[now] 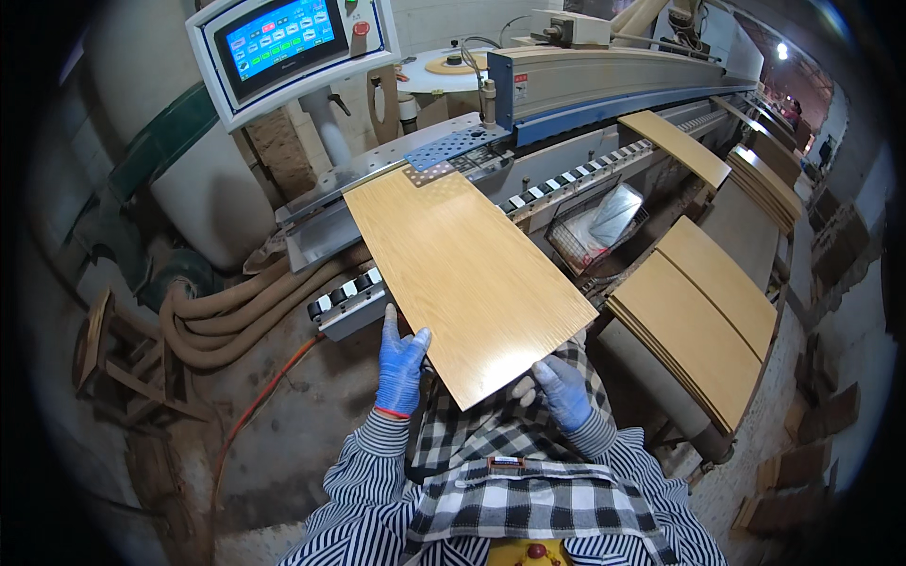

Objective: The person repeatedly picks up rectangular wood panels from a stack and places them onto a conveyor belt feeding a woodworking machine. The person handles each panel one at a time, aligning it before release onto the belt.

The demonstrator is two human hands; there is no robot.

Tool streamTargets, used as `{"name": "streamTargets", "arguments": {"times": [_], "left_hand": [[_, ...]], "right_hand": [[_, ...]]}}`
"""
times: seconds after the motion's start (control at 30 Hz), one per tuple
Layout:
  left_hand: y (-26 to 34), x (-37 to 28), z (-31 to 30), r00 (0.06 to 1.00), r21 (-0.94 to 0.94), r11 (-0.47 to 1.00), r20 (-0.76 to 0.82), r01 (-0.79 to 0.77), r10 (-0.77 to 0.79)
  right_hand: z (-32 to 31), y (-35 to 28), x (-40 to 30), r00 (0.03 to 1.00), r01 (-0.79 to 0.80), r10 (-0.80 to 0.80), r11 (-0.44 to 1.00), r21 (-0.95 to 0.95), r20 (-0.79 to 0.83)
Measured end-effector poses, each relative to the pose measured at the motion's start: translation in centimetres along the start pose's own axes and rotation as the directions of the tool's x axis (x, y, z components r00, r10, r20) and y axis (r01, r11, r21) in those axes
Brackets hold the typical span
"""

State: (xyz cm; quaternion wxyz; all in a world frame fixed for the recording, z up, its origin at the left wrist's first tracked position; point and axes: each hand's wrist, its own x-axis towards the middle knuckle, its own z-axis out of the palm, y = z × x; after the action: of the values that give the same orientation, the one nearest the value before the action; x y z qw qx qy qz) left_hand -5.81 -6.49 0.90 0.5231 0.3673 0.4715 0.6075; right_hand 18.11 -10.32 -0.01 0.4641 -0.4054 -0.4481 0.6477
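A rectangular wood-grain panel (pixel 467 283) slants across the roller rail, its far end at the perforated blue plate (pixel 453 147) of an edge-banding machine (pixel 601 81). My left hand (pixel 400 361), in a blue knit work glove, holds the panel's left edge, thumb and forefinger spread along it. Part of that hand's grip is hidden. My right hand (pixel 563 389), gloved alike, grips the near edge close to the right corner, thumb on top and fingers curled below. The near end of the panel sits above my checked apron (pixel 524 502).
Stacked panels (pixel 694 325) lie on a roller stand to the right. Another panel (pixel 676 148) rests farther along the machine. A wire basket (pixel 594 226) hangs below the roller rail (pixel 580 173). At upper left is a control screen (pixel 283 35); dust hoses (pixel 233 318) and an orange hose (pixel 265 396) run below.
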Motion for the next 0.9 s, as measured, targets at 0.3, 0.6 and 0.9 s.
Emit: {"name": "streamTargets", "arguments": {"times": [0.3, 0.6, 0.9], "left_hand": [[-0.6, 1.1, 0.1, 0.994, -0.026, 0.994, 0.042, -0.104, 0.105], [1.0, 0.7, 0.2, 0.993, -0.043, 0.999, 0.109, -0.031, 0.036], [1.4, 0.8, 1.5, 0.994, -0.014, 1.0, 0.11, -0.018, 0.019]], "right_hand": [[-3.9, 2.1, -2.1, 0.965, 0.063, -0.206, 0.777, -0.626, -0.159], [-7.8, 8.0, -6.4, 0.936, 0.015, -0.319, 0.462, -0.887, -0.15], [-7.8, 7.5, -6.3, 0.952, -0.003, -0.264, 0.502, -0.865, -0.157]]}}
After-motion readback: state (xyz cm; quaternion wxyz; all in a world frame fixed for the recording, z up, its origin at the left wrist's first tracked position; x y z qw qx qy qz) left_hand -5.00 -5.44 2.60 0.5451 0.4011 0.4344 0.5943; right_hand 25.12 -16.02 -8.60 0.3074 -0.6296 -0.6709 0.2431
